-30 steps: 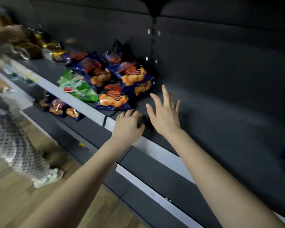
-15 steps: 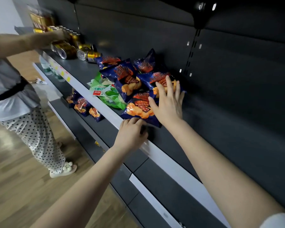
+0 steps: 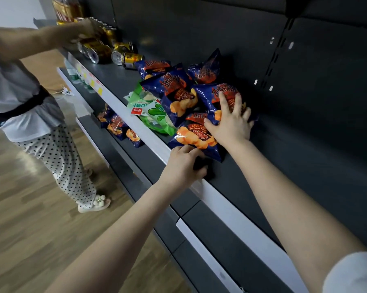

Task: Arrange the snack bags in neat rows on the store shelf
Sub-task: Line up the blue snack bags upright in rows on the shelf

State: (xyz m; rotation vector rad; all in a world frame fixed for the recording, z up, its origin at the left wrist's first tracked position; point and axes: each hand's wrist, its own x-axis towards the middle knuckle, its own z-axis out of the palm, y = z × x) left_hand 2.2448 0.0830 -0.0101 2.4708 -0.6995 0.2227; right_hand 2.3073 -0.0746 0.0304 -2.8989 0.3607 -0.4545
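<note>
front bag (image 3: pixel 191 137) | just past left hand (image 3: pixel 181 166), long way pointing back; right hand (image 3: pixel 231 127) flat on top, fingers spread; left curled, hold unclear

Dim shelving, wide-angle edge warp, slight blur

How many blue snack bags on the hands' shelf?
5 glossy blue plastic snack bags: two at the back, one mid-pile, one under the right hand, one in front. Others may be hidden.
</note>
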